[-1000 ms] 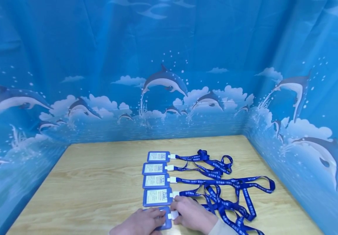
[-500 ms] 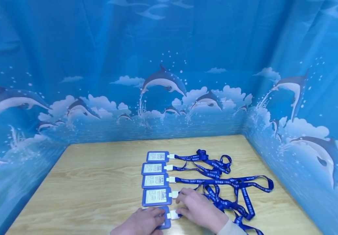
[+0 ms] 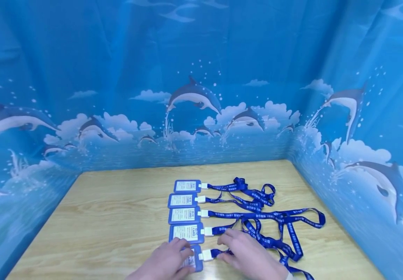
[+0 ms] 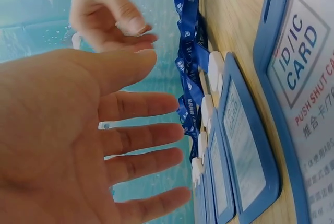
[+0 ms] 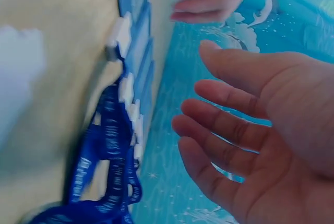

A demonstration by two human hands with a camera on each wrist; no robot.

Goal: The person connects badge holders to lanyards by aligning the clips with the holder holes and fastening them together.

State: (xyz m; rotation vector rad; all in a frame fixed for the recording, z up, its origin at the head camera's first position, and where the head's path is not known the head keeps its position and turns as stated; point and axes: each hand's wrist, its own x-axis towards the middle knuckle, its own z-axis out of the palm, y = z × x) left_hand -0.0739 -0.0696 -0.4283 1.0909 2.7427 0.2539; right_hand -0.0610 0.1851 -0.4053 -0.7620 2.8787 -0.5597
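Note:
Several blue ID card holders lie in a column on the table, each joined by a white clip to a blue printed lanyard. Over the nearest card holder (image 3: pixel 197 258) hovers my left hand (image 3: pixel 168 258), overlapping its left part in the head view. Its fingers are straight and hold nothing in the left wrist view, where that holder's card (image 4: pixel 308 62) shows large. My right hand (image 3: pixel 248 254) is just right of the nearest white clip (image 3: pixel 206 255), above its lanyard (image 3: pixel 219 252). In the right wrist view its fingers (image 5: pixel 216 125) are loosely bent, apart from the straps.
The farther card holders (image 3: pixel 187 186) line up toward the back, their lanyards (image 3: pixel 264 216) spread and tangled to the right. A light wooden table (image 3: pixel 110 217) carries everything. A blue dolphin-print curtain (image 3: pixel 134 77) encloses the back and sides.
My left hand has lifted from the nearest card holder, its fingers spreading. My right hand has let go at the white clip and moved right over the lanyard. The holders stay in place.

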